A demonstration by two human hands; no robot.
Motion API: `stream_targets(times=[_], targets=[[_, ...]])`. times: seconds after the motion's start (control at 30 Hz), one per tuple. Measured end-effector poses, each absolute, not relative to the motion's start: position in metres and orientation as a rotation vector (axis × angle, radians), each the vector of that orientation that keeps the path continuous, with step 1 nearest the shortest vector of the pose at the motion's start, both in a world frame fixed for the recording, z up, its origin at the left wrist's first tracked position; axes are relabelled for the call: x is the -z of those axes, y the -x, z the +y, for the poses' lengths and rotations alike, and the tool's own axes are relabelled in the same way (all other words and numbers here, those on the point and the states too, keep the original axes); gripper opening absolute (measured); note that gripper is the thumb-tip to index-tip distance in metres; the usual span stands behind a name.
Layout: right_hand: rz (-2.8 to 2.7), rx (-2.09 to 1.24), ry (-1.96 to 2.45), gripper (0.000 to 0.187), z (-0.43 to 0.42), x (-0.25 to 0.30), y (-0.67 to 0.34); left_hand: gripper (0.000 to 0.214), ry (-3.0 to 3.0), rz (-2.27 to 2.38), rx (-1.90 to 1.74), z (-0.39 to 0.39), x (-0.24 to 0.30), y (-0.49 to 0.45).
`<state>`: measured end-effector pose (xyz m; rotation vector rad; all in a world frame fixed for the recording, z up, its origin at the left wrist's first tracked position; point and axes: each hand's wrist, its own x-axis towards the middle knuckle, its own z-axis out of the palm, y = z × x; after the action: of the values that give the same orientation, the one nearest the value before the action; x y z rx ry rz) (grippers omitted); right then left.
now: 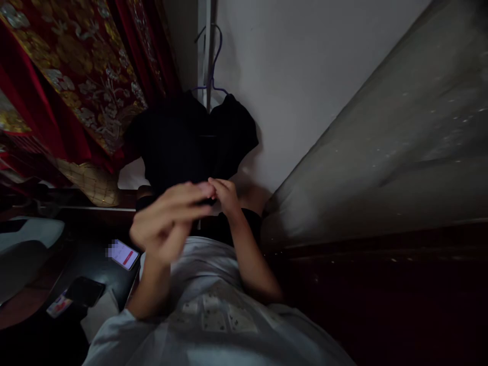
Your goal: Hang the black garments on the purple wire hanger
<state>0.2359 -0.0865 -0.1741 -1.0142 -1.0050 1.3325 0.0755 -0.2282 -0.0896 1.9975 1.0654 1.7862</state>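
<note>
My left hand (170,216) is raised nearest the camera, slightly blurred, its fingers stretched out to the right. Beyond its fingertips, my right hand (225,195) has its fingers drawn together; what they hold, if anything, is too small to make out. Whether the two hands touch, I cannot tell. Just behind them, a black short-sleeved shirt (186,145) hangs from a purple clothes hanger (219,90), which is hooked by a light vertical pole (208,56). The shirt's lower part is partly covered by my hands.
Red curtains (110,66) with gold and silver embroidery hang at left, above a gold-netted bundle (93,183). A lit phone (125,254) and a dark phone-like object (86,291) lie on a black surface. A grey shiny sheet (381,152) slants along the right, beside a pale wall (297,66).
</note>
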Motion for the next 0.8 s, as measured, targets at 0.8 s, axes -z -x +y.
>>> stream_targets(times=[0.8], targets=[[-1.219,-1.048,0.849,0.032,-0.006,0.031,-0.221,0.014,-2.000,1.312,-1.125,-0.075,0.194,-0.111]])
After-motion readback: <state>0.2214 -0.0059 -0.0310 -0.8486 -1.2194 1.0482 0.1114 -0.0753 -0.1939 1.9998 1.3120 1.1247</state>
